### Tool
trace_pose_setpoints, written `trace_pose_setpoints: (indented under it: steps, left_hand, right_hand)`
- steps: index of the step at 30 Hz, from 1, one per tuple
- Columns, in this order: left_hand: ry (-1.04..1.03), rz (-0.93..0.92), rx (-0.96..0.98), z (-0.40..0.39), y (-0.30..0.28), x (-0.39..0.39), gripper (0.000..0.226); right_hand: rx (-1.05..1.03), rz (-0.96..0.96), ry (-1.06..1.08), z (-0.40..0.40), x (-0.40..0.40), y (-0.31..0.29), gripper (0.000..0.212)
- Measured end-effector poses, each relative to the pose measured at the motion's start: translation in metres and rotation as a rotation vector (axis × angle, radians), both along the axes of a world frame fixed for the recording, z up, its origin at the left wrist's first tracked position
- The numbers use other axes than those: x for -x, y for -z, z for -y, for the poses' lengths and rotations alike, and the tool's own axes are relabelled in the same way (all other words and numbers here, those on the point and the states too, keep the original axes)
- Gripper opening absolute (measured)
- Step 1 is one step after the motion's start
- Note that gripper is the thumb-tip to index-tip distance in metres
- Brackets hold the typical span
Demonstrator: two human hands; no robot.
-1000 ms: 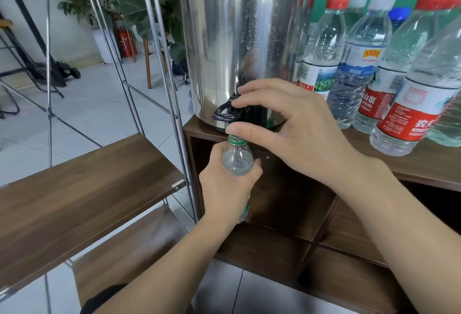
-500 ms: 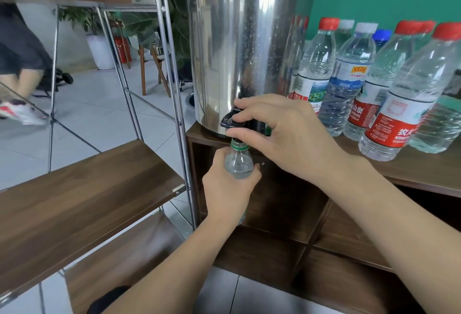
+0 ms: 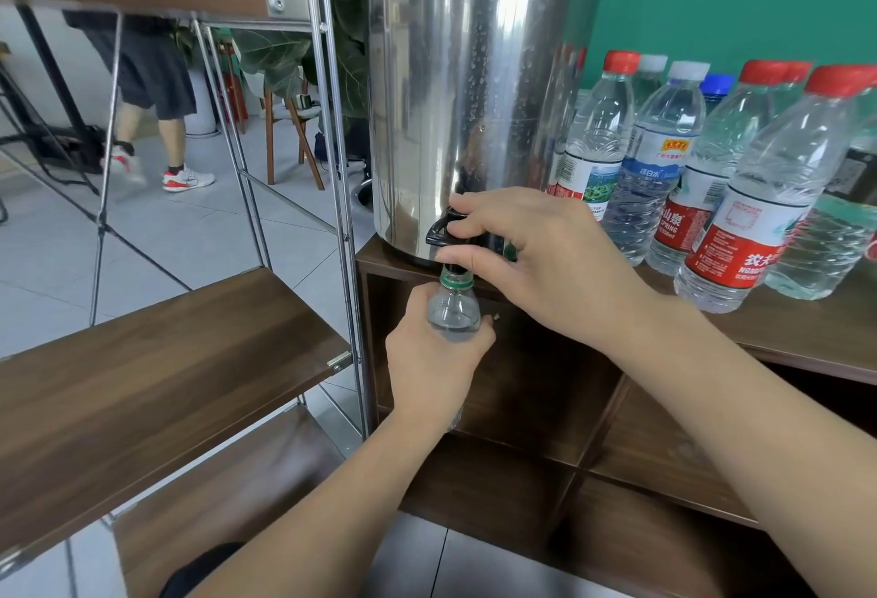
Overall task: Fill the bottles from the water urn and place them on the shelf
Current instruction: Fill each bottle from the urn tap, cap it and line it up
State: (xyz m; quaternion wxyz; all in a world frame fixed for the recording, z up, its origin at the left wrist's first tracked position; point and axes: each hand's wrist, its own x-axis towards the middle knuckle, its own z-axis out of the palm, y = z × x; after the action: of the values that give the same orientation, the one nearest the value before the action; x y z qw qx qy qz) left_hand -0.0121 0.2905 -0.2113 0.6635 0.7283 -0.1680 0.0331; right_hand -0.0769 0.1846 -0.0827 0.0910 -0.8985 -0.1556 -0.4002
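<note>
Bottle [image 3: 453,312], clear with a green neck ring, sits upright directly under the black tap [image 3: 443,232] of the steel water urn [image 3: 465,89], mouth touching or just under the spout; cannot tell which. Left hand [image 3: 434,360] grips the bottle body from below, fingers curled round it. Right hand [image 3: 536,255] is on the tap: forefinger over the lever, thumb [image 3: 470,260] beneath, pinching it.

Risks, judged from this frame:
- The mouth is narrow. If the left hand drifts, the stream misses and runs down the cabinet front [image 3: 522,388].
- Fill level is hidden by the left hand's fingers; a late release of the lever could overflow the neck.
- A squeeze on the thin wall could push water out.
- The wet bottle may slip on its way to the shelf [image 3: 156,360] at 9 o'clock.

Writing:
- Capped bottles [image 3: 740,198] stand at 3 o'clock from the urn on the cabinet top [image 3: 807,336].
- Nearest red label [image 3: 733,255]: large white Chinese characters, Latin line beginning "NONG", rest cut off.
- Next red label: Chinese characters, "SPRING" below.
- Blue-labelled bottle: Chinese text on a yellow badge; too small to read.
- No label visible on the held bottle.
</note>
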Motion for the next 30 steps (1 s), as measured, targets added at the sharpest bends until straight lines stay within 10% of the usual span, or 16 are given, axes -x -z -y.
trace_pose_setpoints:
  steps: [30]
  left_hand:
    - [0.015, 0.02, 0.018, -0.0004, 0.0004, -0.0003, 0.047]
  right_hand:
    - [0.026, -0.026, 0.006, -0.0018, 0.0015, -0.0064, 0.042]
